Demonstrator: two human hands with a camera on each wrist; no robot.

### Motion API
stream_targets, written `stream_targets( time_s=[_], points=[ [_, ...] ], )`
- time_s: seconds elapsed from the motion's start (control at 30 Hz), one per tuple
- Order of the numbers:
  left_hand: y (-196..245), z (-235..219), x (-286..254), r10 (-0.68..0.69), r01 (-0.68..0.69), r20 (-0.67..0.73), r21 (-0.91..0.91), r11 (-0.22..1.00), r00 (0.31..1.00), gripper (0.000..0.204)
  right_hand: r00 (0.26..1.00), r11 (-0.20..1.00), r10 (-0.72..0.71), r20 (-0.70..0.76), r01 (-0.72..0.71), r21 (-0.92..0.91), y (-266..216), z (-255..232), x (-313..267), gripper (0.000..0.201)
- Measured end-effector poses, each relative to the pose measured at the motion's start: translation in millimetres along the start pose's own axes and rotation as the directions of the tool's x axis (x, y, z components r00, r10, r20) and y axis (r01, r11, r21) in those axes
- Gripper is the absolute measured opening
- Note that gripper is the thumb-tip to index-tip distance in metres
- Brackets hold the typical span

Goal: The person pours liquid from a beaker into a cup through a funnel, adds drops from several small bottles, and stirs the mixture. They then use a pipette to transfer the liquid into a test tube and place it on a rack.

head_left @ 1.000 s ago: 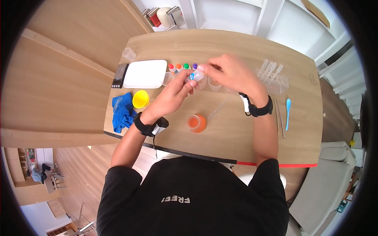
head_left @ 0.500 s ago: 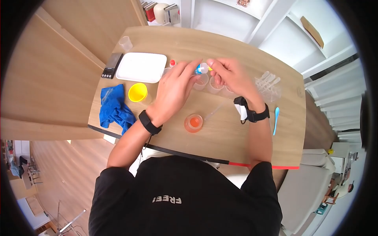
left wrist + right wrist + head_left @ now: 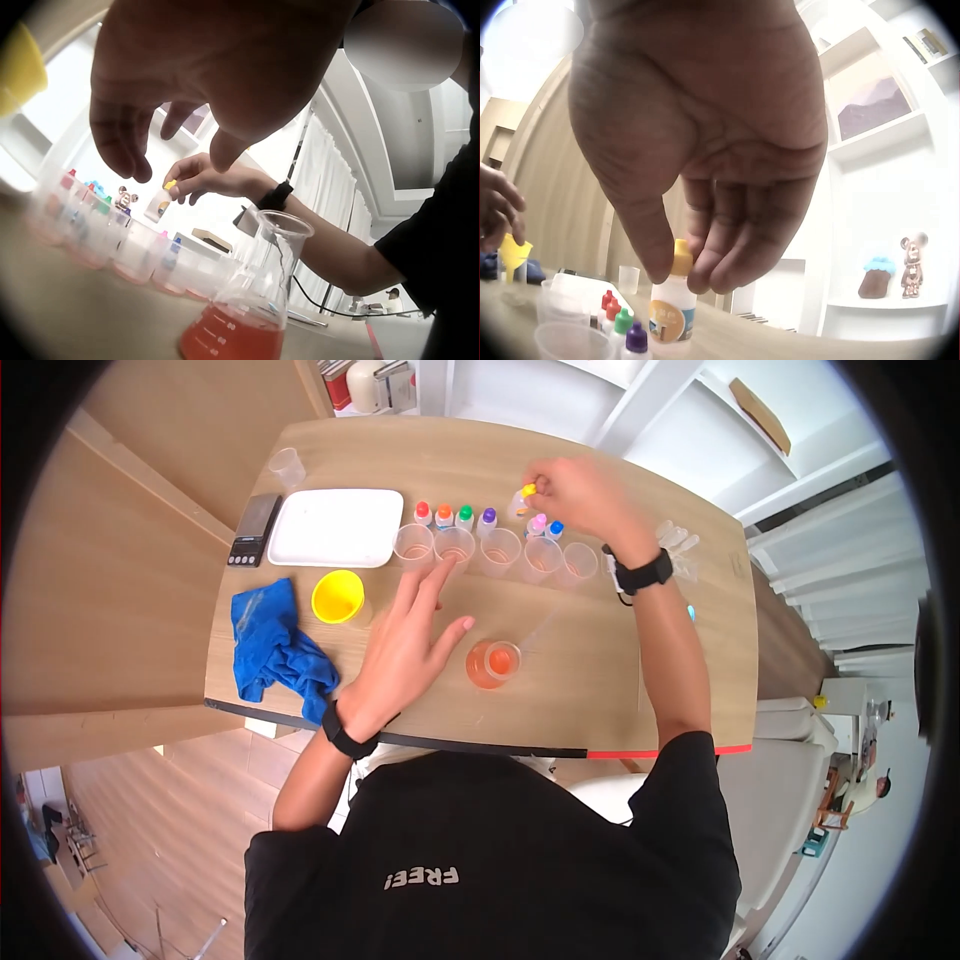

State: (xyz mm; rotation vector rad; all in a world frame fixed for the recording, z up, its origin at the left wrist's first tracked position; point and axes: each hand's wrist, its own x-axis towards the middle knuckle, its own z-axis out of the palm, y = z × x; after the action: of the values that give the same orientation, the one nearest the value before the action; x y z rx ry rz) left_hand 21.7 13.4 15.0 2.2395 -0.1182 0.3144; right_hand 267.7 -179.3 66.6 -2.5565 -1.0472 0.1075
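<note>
My right hand point(image 3: 580, 500) pinches a small dropper bottle point(image 3: 673, 319) by its yellow cap, with thumb and fingertips, behind the row of bottles. Over the table at left, my left hand point(image 3: 400, 650) is empty with fingers loosely extended; its fingertips overlap the clear cups point(image 3: 500, 550) in the head view. Just right of that hand stands a conical flask point(image 3: 232, 334) of orange-red liquid. Bottles with red point(image 3: 422, 512), orange, green and purple point(image 3: 487, 522) caps stand behind the cups, with pink point(image 3: 537, 525) and blue point(image 3: 555, 531) ones closer to my right hand.
At left are a white tray point(image 3: 335, 527), a black scale point(image 3: 254, 530), a clear cup point(image 3: 287, 467), a yellow funnel point(image 3: 338, 596) and a blue cloth point(image 3: 275, 645). Clear pipettes point(image 3: 680, 540) lie at the right, partly behind my right wrist.
Both hands were together at the yellow-capped bottle. The left hand has let go and drawn back toward me and leftward, while the right hand has carried the bottle toward the table's far side.
</note>
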Motion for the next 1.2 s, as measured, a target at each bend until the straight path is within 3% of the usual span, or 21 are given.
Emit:
stream_targets(
  time_s=[0.2, 0.27, 0.37, 0.5, 0.6, 0.67, 0.7, 0.77, 0.9, 1.0, 1.07, 1.2],
  points=[
    [-6, -2, -19, -0.062, 0.063, 0.039, -0.027, 0.998, 0.997, 0.067, 0.993, 0.998, -0.006, 0.119, 0.015, -0.068, 11, 33, 13, 0.020],
    [-8, -3, -21, -0.078, 0.079, 0.068, -0.014, 0.997, 0.995, 0.065, 0.980, 0.993, 0.059, 0.188, -0.037, -0.116, 10, 34, 14, 0.017],
    [-9, -3, -22, -0.072, 0.072, 0.071, -0.005, 0.997, 0.995, 0.064, 0.974, 0.996, 0.059, 0.221, -0.043, -0.077, 16, 44, 15, 0.022],
    [-10, -3, -21, -0.078, 0.079, 0.077, -0.016, 0.997, 0.994, 0.063, 0.978, 1.000, 0.008, 0.207, -0.008, -0.002, 27, 47, 10, 0.023],
    [-12, -3, -20, -0.087, 0.089, 0.078, -0.025, 0.996, 0.993, 0.063, 0.996, 0.994, -0.044, 0.078, 0.036, 0.105, 44, 46, 9, 0.026],
    [-12, -1, -19, -0.073, 0.075, 0.079, -0.020, 0.997, 0.994, 0.063, 0.995, 0.999, 0.034, 0.092, -0.038, 0.039, 41, 36, 5, 0.028],
    [-10, -1, -17, -0.069, 0.070, 0.079, -0.017, 0.997, 0.994, 0.063, 0.996, 0.998, 0.035, 0.087, -0.038, 0.040, 39, 32, 3, 0.028],
    [-7, 0, -14, -0.065, 0.066, 0.083, -0.010, 0.998, 0.994, 0.063, 0.986, 0.991, 0.008, 0.166, 0.015, -0.136, 29, 27, -2, 0.026],
    [-4, 2, -10, -0.082, 0.082, 0.082, -0.003, 0.997, 0.993, 0.065, 0.980, 0.997, -0.016, 0.196, 0.032, -0.074, 45, 44, 3, 0.021],
    [-3, -1, -3, -0.058, 0.057, 0.061, 0.024, 0.998, 0.996, 0.062, 0.988, 0.996, -0.092, 0.125, 0.089, 0.029, 57, 44, 1, 0.013],
    [-1, -3, 3, -0.023, 0.023, 0.025, 0.019, 1.000, 0.999, 0.061, 0.978, 0.987, -0.158, -0.134, 0.162, 0.014, 56, 30, -3, 0.009],
    [1, -1, 23, -0.048, 0.048, -0.007, 0.050, 0.998, 0.999, 0.060, 0.990, 0.988, -0.073, -0.123, 0.088, 0.125, 4, -24, -29, 0.013]
  ],
)
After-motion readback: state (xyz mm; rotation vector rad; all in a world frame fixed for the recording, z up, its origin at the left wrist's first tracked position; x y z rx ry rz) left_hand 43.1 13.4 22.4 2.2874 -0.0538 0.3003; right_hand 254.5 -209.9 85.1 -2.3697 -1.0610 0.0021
